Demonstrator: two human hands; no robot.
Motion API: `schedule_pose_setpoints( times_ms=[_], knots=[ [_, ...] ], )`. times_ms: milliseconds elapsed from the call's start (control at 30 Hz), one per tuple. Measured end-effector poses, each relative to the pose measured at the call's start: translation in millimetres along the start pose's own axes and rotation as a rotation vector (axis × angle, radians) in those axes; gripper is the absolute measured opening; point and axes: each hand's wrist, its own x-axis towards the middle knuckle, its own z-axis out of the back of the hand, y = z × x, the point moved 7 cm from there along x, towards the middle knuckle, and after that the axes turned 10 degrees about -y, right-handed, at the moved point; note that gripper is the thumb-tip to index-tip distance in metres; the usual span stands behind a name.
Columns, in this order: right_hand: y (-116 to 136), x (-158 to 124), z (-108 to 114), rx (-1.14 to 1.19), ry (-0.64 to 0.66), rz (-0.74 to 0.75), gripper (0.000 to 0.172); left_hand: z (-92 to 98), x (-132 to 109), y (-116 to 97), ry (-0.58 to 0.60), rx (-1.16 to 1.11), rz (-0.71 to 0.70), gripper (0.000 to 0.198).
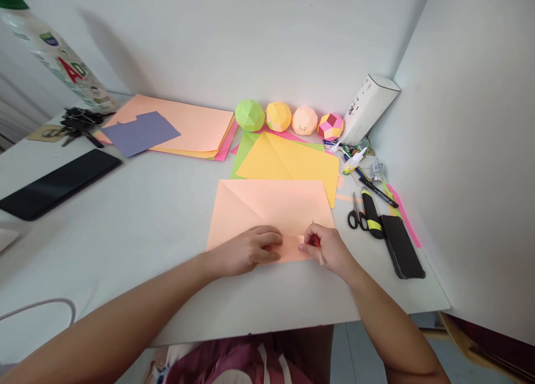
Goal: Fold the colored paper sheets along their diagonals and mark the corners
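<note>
A sheet of peach paper [251, 203] with a diagonal crease lies in front of me on the desk. My left hand [251, 249] rests on its lower part, fingers bent and pressing on a small piece of peach paper [290, 246] whose outline is partly hidden. My right hand [328, 247] is closed around a slim red pencil [317, 241] by the sheet's lower right corner. The pencil's thin end points upward; its fingers also touch the small piece's right side. Yellow paper [284, 155] lies just beyond the peach sheet.
Several faceted paper balls [249, 115] line the wall. Scissors [356, 214], a box cutter [371, 212], a glue bottle [354, 161] and a phone [402, 246] lie right. Paper sheets [179, 122], a black tablet-like slab [58, 180], keys [79, 125] and a tall bottle [62, 61] are left.
</note>
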Motion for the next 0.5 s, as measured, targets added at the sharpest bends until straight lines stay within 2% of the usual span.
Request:
schedule_pose_setpoints(
  times_ms=[500],
  knots=[
    [0.5,-0.8,0.9,0.049,-0.005,-0.005,0.016,-0.6,0.6,-0.3,0.020,0.028,0.007,0.028]
  ],
)
